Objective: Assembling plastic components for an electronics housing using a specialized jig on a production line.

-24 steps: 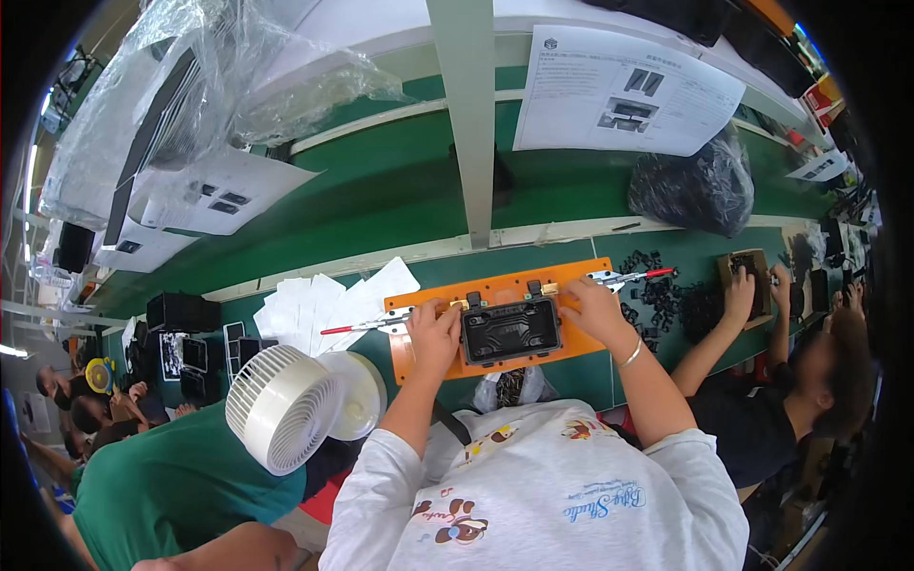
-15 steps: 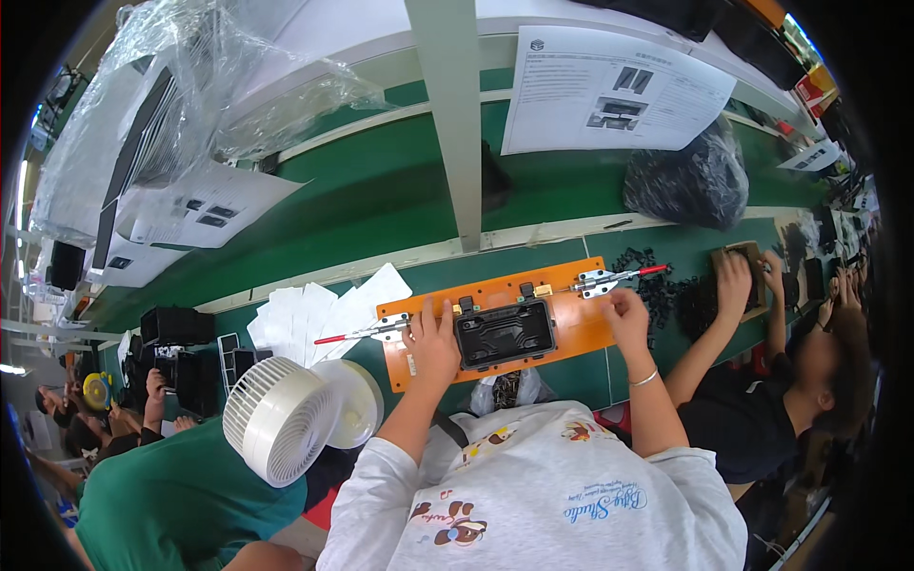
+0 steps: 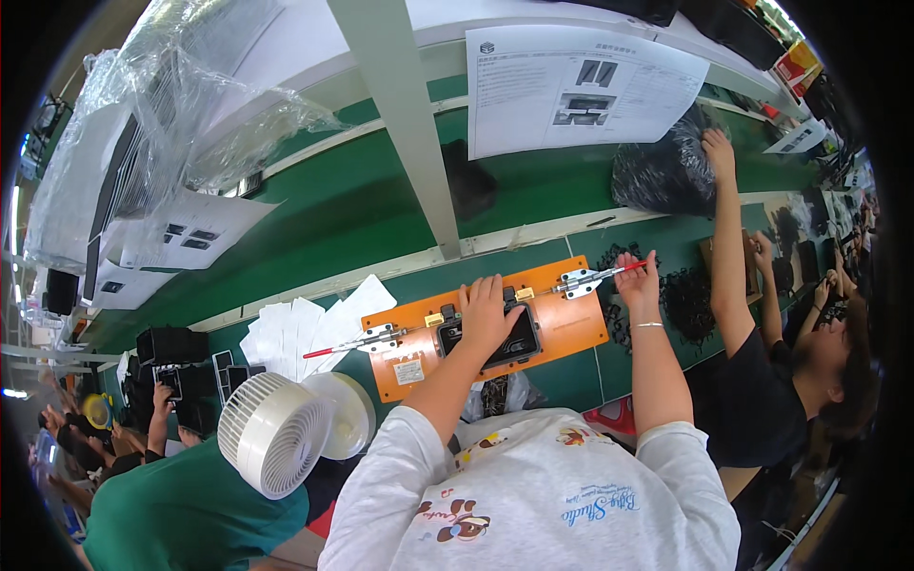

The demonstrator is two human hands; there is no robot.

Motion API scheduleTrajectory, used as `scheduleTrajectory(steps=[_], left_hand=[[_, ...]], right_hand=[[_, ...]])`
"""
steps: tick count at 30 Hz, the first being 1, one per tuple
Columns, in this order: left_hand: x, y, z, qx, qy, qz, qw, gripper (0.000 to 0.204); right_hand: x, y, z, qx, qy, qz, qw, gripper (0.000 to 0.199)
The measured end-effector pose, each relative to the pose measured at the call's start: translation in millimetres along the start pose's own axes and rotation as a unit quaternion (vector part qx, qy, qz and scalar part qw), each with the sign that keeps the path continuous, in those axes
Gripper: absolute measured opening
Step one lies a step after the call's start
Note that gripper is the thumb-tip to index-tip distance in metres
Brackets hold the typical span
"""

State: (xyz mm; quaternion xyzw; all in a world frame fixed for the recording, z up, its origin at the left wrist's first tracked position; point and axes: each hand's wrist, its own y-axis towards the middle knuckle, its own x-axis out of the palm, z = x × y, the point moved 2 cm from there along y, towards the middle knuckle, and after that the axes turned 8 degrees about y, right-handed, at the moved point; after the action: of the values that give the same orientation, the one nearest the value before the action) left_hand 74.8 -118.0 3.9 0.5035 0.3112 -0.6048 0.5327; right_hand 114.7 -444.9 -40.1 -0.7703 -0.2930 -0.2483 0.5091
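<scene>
My left hand (image 3: 487, 314) lies with fingers stretched out over a black plastic case (image 3: 522, 340), hiding much of it. The case is set in an orange fixture plate (image 3: 571, 328) with small brass-coloured blocks along its far edge. At the plate's right end, my right hand (image 3: 640, 287) is at the red handle (image 3: 628, 267) of a toggle clamp (image 3: 578, 283). Its palm is turned up and its fingers are apart, with the handle crossing in front of them. A second toggle clamp (image 3: 381, 337) with a red handle sits at the left end.
White sheets (image 3: 295, 328) lie left of the plate, with a white fan (image 3: 271, 433) nearer me. Small black parts (image 3: 687, 305) are heaped to the right. A co-worker's arm (image 3: 728, 247) reaches to a black plastic bag (image 3: 662, 176). A printed sheet (image 3: 571, 95) hangs above.
My left hand has moved from the case's left side onto its top. My right hand has turned palm up at the red handle. The co-worker's hand has gone up to the bag.
</scene>
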Motion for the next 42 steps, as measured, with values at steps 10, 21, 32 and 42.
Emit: scheduleTrajectory(steps=[10,21,32,42], left_hand=[[-2,4,-3,0.023,-0.014,0.012,1.0,0.063],[-5,1,-4,0.029,-0.022,0.046,0.998,0.061],[-54,-128,-104,-0.397,-0.243,0.313,0.828,0.03],[-71,-135,-162,-0.623,-0.489,0.315,0.523,0.05]], right_hand=[[77,-54,35,-0.296,-0.335,-0.218,0.867,0.043],[85,-112,100,-0.487,-0.706,-0.362,0.364,0.023],[87,-132,43,-0.603,-0.519,-0.078,0.601,0.037],[102,-139,240,-0.259,-0.722,-0.496,0.407,0.024]])
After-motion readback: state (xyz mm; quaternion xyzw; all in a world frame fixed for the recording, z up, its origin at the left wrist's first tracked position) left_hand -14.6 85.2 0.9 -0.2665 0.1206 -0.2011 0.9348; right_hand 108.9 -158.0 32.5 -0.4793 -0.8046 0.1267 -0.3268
